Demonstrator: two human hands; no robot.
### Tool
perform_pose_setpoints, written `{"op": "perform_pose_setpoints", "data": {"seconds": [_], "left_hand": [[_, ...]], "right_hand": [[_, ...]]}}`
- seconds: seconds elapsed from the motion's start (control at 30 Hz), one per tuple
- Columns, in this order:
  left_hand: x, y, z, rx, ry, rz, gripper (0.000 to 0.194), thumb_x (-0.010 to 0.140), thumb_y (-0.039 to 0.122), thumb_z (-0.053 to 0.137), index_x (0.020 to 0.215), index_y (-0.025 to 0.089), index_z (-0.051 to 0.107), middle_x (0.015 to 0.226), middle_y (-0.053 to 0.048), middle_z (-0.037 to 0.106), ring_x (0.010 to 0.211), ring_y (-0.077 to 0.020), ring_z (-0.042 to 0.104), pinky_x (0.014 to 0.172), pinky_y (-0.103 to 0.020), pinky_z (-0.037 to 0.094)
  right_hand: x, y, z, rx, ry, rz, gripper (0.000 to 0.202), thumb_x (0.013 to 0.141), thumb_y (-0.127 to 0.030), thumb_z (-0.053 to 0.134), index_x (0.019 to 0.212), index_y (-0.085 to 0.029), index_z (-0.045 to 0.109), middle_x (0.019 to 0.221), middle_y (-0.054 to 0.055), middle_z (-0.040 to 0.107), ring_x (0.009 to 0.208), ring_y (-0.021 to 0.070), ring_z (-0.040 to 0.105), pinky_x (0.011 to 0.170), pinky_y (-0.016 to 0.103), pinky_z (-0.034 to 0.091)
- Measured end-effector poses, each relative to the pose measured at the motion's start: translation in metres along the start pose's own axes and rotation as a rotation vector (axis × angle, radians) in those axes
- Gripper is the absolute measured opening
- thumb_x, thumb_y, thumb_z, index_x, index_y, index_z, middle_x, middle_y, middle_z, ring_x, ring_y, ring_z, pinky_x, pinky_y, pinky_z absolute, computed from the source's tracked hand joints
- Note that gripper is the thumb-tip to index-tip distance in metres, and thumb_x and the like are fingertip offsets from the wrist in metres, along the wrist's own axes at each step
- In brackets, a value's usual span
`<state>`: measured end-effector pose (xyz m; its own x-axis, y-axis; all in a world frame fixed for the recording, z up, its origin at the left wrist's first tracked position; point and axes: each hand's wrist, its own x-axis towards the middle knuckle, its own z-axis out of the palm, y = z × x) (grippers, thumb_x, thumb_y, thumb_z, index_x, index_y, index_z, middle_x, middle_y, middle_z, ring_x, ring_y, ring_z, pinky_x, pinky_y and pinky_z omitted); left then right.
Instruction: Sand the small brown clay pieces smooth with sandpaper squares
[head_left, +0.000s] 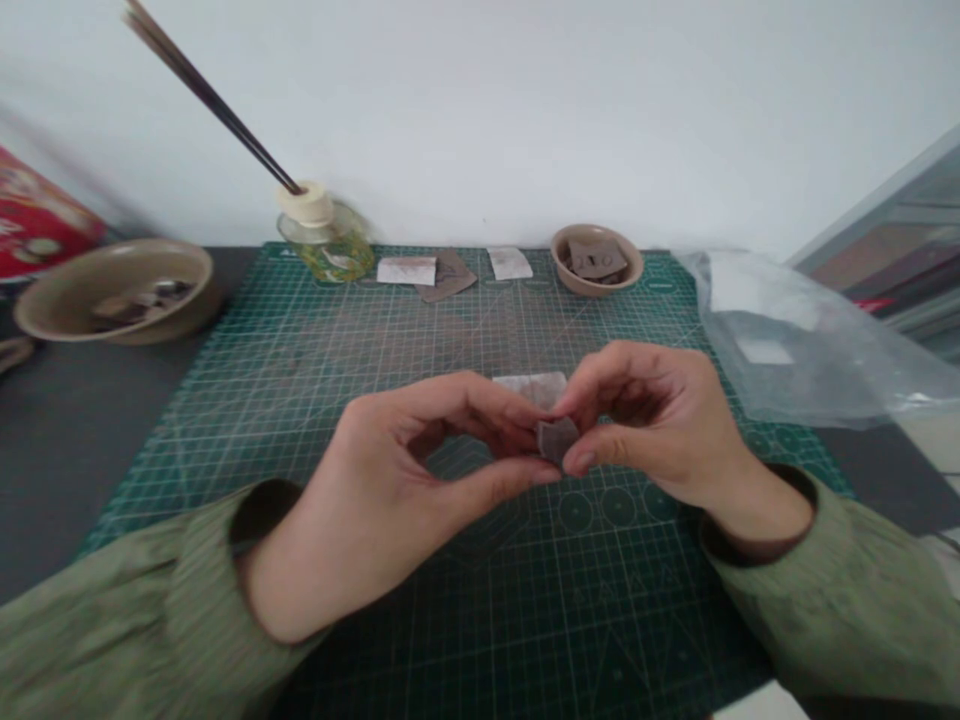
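Note:
Both hands meet over the middle of the mat, fingertips pinched around a small grey angular piece [556,440]. Blur keeps me from telling what it is made of. My left hand [427,480] grips its left side between thumb and fingers. From the right, my right hand [652,420] pinches its other edge with thumb and forefinger. Just behind the fingertips, a whitish paper strip [536,386] lies on the green cutting mat [360,350], partly covered by the hands.
At the back stand a reed diffuser [322,235] and a small bowl [589,287] of brown pieces, one with a handwritten number. Paper scraps [510,263] and a brown sheet [450,275] lie between. Left is a larger bowl [112,258]; right, a clear plastic bag [795,340].

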<state>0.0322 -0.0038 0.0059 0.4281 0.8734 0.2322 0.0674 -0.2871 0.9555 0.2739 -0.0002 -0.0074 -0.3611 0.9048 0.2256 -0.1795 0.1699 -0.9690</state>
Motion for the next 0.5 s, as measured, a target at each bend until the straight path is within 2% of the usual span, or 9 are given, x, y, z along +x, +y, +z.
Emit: {"op": "perform_pose_setpoints", "data": {"seconds": [0.13,0.23,0.33,0.4,0.5], "left_hand": [[0.0,0.002,-0.001,-0.009,-0.004,0.001,0.021,0.085,0.023,0.098,0.1,0.021,0.084,0.091,0.003,0.086,0.083,-0.0099,0.08,0.081,-0.014,0.065],[-0.001,0.002,-0.001,0.006,-0.009,0.006,0.017,0.088,0.024,0.096,0.101,0.023,0.084,0.093,0.003,0.086,0.083,-0.0095,0.08,0.081,-0.014,0.065],[0.0,-0.003,-0.003,0.07,-0.015,0.024,0.018,0.092,0.027,0.092,0.107,0.025,0.083,0.097,0.003,0.085,0.085,-0.0111,0.08,0.081,-0.018,0.065],[0.002,-0.008,-0.005,0.223,-0.002,0.067,0.022,0.094,0.03,0.09,0.115,0.025,0.081,0.104,0.0,0.084,0.09,-0.0149,0.08,0.084,-0.024,0.066],[0.005,-0.019,-0.01,0.602,-0.021,0.177,0.029,0.1,0.03,0.08,0.128,0.023,0.078,0.126,-0.007,0.081,0.115,-0.0257,0.078,0.101,-0.04,0.065]], "right_hand": [[0.0,0.001,-0.001,0.004,-0.001,-0.003,0.029,0.077,-0.018,0.104,0.101,-0.024,0.088,0.083,-0.001,0.084,0.071,0.0149,0.081,0.065,0.023,0.066],[-0.001,0.001,-0.001,-0.013,-0.007,-0.019,0.03,0.079,-0.016,0.103,0.103,-0.024,0.087,0.083,-0.002,0.083,0.071,0.014,0.08,0.066,0.022,0.066],[0.0,0.0,-0.001,-0.117,0.004,-0.062,0.027,0.083,-0.017,0.1,0.105,-0.024,0.087,0.087,-0.001,0.084,0.074,0.0144,0.079,0.067,0.023,0.065],[0.002,-0.001,-0.002,-0.283,0.068,-0.111,0.024,0.087,-0.021,0.097,0.108,-0.024,0.087,0.093,0.001,0.084,0.079,0.0161,0.079,0.07,0.026,0.066],[0.005,-0.002,-0.006,-0.665,0.15,-0.212,0.02,0.094,-0.022,0.091,0.113,-0.023,0.085,0.098,0.003,0.083,0.081,0.0174,0.076,0.075,0.031,0.064]]}}
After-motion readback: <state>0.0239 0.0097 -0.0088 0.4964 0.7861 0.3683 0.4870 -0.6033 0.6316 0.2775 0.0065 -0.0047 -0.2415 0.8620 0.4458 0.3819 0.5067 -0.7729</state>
